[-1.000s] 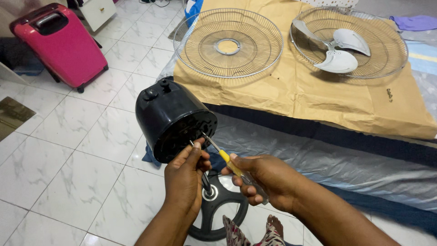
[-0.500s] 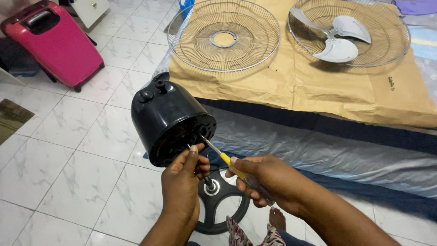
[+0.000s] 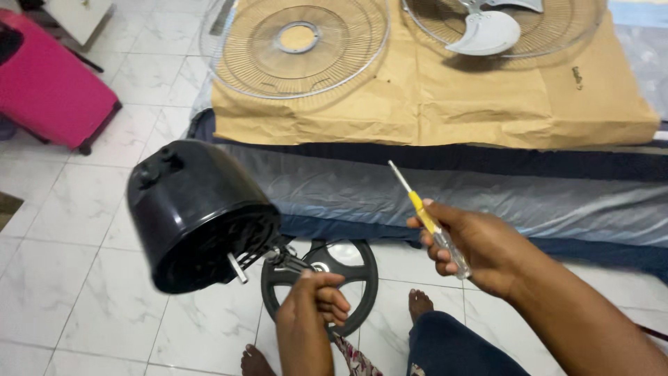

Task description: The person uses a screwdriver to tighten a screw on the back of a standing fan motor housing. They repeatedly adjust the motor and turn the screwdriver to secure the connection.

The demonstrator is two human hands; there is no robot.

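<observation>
Motor housing point(image 3: 198, 212), black and domed, hangs tilted over the white tiled floor point(image 3: 62, 230) at my lower left, its open mouth and short metal shaft point(image 3: 237, 268) facing down and right toward my hands. My left hand point(image 3: 314, 299) is the nearer one: it sits just below and right of that opening, fingers curled tight around a small dark metal part at the neck, above the round black fan base point(image 3: 321, 278) on the floor. My right hand point(image 3: 467, 244) is well apart to the right, closed on a yellow-handled screwdriver point(image 3: 426, 214) whose shaft slants up and left, tip in the air and pointing away from the housing. Beyond, on brown paper point(image 3: 445, 104) spread over a bed, lie a wire fan guard point(image 3: 299, 45) and a second guard with grey blades point(image 3: 487, 31). A pink suitcase point(image 3: 52, 90) stands at far left, and my bare feet show at the bottom edge.
</observation>
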